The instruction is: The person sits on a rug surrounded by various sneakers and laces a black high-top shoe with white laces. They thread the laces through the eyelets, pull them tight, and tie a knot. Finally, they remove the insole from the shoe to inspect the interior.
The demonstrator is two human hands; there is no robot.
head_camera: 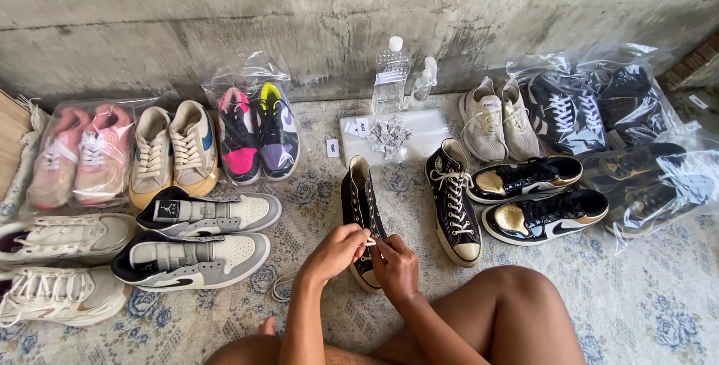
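Both hands pinch a white lace at the front of a black high-top sneaker that lies on a patterned rug, toe toward the person. Left hand closes its fingertips on the lace end from the left; right hand meets it from the right, fingers curled tight on the same lace just above the toe cap. A loose bit of lace trails on the rug beside the left forearm.

Just to the right stands the matching high-top, fully laced in white. Further right lie two glossy black low sneakers with gold toes, one above the other.

To the left sit two grey-and-white sneakers with black trim, and beyond them, pale lace-up pairs. Along a concrete wall runs a back row — pink shoes in a clear bag, a tan pair, pink and purple trainers in another bag, a clear plastic bottle, a white pair and more bagged dark shoes on the far right.
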